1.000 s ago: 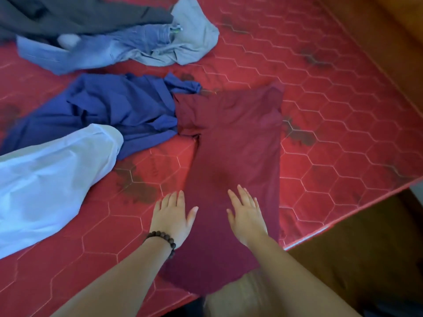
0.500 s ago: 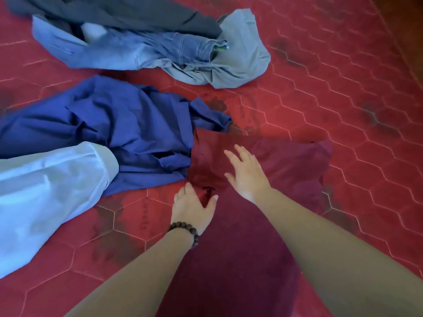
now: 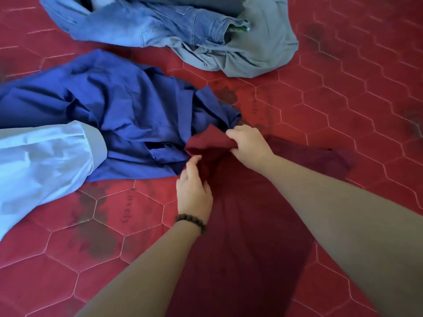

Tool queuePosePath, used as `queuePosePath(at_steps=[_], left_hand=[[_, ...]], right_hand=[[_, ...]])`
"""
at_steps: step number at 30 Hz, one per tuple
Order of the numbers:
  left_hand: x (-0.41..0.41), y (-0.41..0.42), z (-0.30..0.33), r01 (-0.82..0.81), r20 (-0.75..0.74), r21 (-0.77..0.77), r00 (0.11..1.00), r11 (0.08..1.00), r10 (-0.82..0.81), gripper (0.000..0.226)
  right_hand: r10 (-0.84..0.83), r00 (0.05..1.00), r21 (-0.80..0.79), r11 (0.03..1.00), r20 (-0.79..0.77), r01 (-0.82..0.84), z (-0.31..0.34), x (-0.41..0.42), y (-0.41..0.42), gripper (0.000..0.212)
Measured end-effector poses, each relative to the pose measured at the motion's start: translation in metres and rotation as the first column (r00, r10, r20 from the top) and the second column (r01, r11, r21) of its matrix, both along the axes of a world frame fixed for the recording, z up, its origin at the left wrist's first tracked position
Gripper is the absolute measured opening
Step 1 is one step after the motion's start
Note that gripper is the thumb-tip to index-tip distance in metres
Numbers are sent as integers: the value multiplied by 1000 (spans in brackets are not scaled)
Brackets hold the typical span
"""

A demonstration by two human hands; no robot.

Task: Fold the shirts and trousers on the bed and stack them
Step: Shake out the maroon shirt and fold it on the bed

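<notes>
Both arms reaching forward, hands close together, bare forearms.

Right hand (image 3: 249, 145) is furthest out, fingers curled, pinching a bunched fold of the maroon garment (image 3: 240, 236). Left hand (image 3: 194, 191) just behind it, knuckles up, fingers curled at the cloth's edge (grip unclear from here); bead bracelet (image 3: 190, 219) on that wrist.

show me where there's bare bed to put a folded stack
Bare bed lies right of the grey trousers and maroon shirt, and between the white shirt and left hand. The left side is crowded around the blue shirt.
</notes>
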State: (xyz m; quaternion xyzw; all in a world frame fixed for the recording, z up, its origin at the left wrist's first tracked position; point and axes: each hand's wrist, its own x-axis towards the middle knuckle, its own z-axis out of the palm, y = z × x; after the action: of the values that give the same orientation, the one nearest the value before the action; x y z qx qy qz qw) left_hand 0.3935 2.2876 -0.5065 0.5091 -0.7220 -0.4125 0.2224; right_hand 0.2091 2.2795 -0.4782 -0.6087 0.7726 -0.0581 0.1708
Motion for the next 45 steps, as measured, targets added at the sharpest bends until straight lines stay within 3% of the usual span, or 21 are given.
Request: queuePosePath(at_steps=[1, 2, 4, 6, 8, 9, 11, 12, 14, 16, 17, 19, 21, 23, 25, 28, 30, 33, 36, 41, 45], left_hand=[[5, 1, 0, 141, 70, -183, 989, 973, -131, 62], [10, 3, 1, 292, 161, -355, 955, 888, -250, 56], [23, 9, -1, 568, 332, -538, 822, 623, -463, 44], [36, 16, -4, 775, 507, -515, 620, 367, -599, 44], [45, 20, -7, 860, 582, -442, 492, 257, -647, 49], [47, 20, -8, 865, 574, -416, 489, 281, -657, 53], [46, 17, -7, 839, 553, -346, 543, 419, -631, 64], [44, 16, -6, 822, 565, -304, 562, 481, -604, 73], [40, 12, -6, 822, 600, -201, 533, 533, -596, 83], [37, 11, -13, 853, 621, -114, 461, 509, -634, 79], [34, 10, -18, 868, 625, -75, 424, 490, -656, 75], [29, 9, -22, 875, 615, -66, 415, 480, -670, 71], [24, 7, -20, 854, 585, -105, 468, 510, -662, 71], [21, 1, -20, 820, 540, -194, 547, 538, -640, 69], [26, -9, -22, 805, 535, -223, 572, 550, -622, 66], [34, -18, -27, 831, 678, -94, 456, 548, -576, 68], [36, -17, -25, 837, 703, -115, 448, 534, -552, 74], [30, -11, -22, 890, 670, -252, 444, 381, -595, 82], [25, -6, -24, 937, 698, -278, 349, 213, -625, 76], [27, -5, -33, 946, 737, -245, 324, 212, -594, 76], [33, -9, -35, 962, 711, -239, 267, 134, -650, 68]], right_hand=[[36, 997, -89, 995, -62, -41, 6, -3, 13, 18], [60, 989, -162, 983, -137, -82, 11, -5, 29, 23], [130, 959, -199, 963, -252, -183, 15, -14, 67, 26], [205, 940, -49, 973, -274, -226, 11, -27, 106, 28], [165, 969, 168, 977, -185, -134, 5, -33, 136, 38], [65, 989, 194, 980, -131, -39, 1, -33, 146, 44], [-272, 962, 65, 961, 26, 270, -7, -28, 153, 42], [-442, 890, 11, 896, 110, 444, -10, -24, 150, 35], [-697, 683, 76, 710, 218, 700, -15, -18, 138, 28], [-811, 523, 231, 578, 261, 782, -22, -14, 126, 47], [-829, 495, 278, 555, 260, 784, -23, -12, 121, 55], [-813, 521, 323, 582, 260, 746, -26, -7, 115, 48], [-771, 577, 288, 636, 269, 715, -31, -4, 111, 32], [-747, 592, 193, 656, 302, 730, -31, -6, 111, 26], [-737, 595, 151, 660, 321, 736, -31, -12, 116, 23], [-745, 625, 235, 666, 231, 708, -37, -19, 129, 20], [-762, 593, 275, 647, 261, 711, -41, -20, 134, 17], [-762, 552, 264, 640, 339, 721, -42, -20, 132, 23], [-732, 583, 277, 677, 352, 682, -41, -24, 119, 32], [-741, 550, 200, 649, 385, 734, -38, -34, 87, 29], [-701, 579, 225, 696, 417, 682, -38, -38, 67, 19]])
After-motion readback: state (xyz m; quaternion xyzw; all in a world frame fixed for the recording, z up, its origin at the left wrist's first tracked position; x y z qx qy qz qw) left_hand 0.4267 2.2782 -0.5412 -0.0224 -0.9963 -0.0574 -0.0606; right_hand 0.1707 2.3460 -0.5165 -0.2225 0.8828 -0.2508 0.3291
